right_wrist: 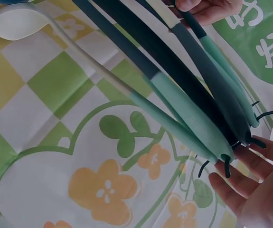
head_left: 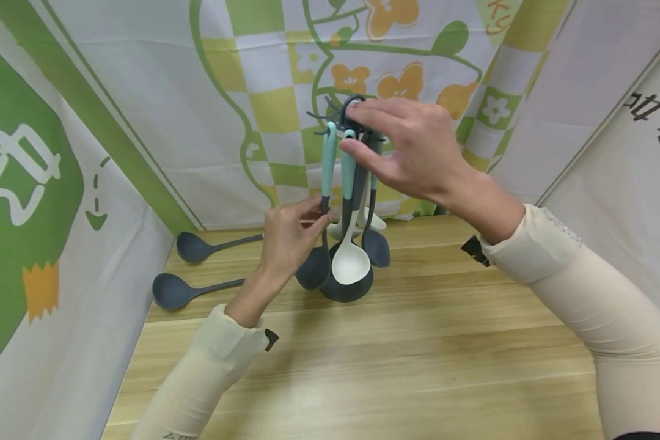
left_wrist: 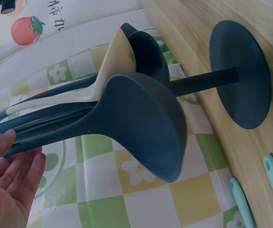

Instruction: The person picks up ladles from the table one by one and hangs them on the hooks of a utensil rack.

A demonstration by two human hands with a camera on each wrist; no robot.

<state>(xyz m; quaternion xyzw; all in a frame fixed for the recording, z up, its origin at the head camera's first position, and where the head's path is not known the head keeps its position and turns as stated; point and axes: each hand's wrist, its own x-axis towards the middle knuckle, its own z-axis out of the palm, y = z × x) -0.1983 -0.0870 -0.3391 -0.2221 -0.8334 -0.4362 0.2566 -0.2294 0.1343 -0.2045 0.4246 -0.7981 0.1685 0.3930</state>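
A dark utensil stand with a round base point(head_left: 348, 292) and hooks point(head_left: 324, 114) on top carries several mint-handled utensils. A dark ladle point(head_left: 312, 270) hangs at its left; my left hand point(head_left: 288, 235) pinches this ladle's shaft below the mint handle point(head_left: 329, 159). In the left wrist view, the thumb lies on the shaft of the ladle point(left_wrist: 141, 114) with the fingers behind it. A white ladle point(head_left: 352, 264) hangs in front, and a dark spoon-like utensil point(head_left: 377, 247) at the right. My right hand point(head_left: 412, 146) touches the stand's top, its fingers loosely extended around the hooks point(right_wrist: 226, 166).
Two dark ladles lie on the wooden table point(head_left: 396, 366) at the left: one ladle point(head_left: 194, 246) towards the back, the other ladle point(head_left: 172, 292) nearer. Printed cloth point(head_left: 275, 110) hangs behind the stand, and more cloth walls stand at both sides.
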